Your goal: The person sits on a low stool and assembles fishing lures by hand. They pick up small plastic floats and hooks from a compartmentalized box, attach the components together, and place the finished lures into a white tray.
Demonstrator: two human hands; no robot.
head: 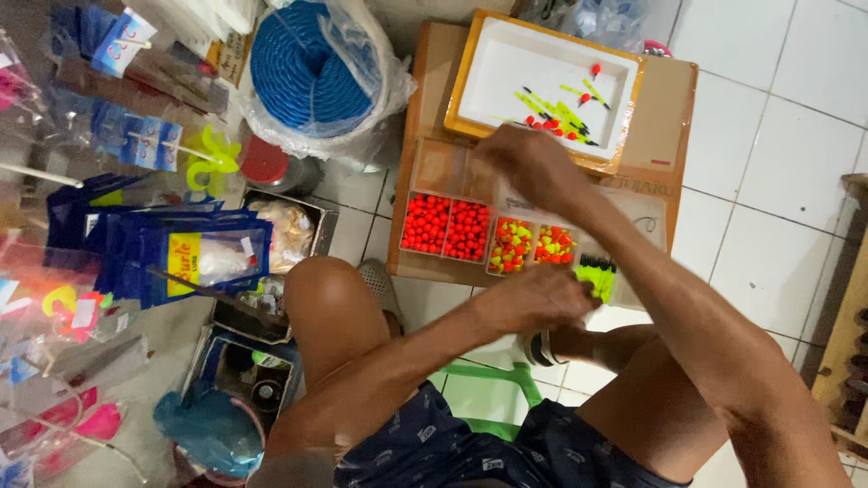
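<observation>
My left hand (533,300) hovers by the near edge of a clear compartment box (452,167), fingers curled, close to the green-yellow sticks (597,273); whether it pinches a small piece I cannot tell. My right hand (529,163) reaches over the box's far compartments, fingers bent down and blurred. The box holds red-orange beads (448,226) and mixed orange-yellow beads (532,244). Beyond it lies a white tray with a yellow rim (457,81) holding several assembled green and red floats (561,113). All rest on a cardboard box (665,108).
A blue rope coil in plastic (307,63) stands at the back left. Hanging blue packets (181,248) and bagged goods fill the left side. A green stool (506,370) is under me on the white tiled floor (768,181). Wooden furniture (845,343) stands at right.
</observation>
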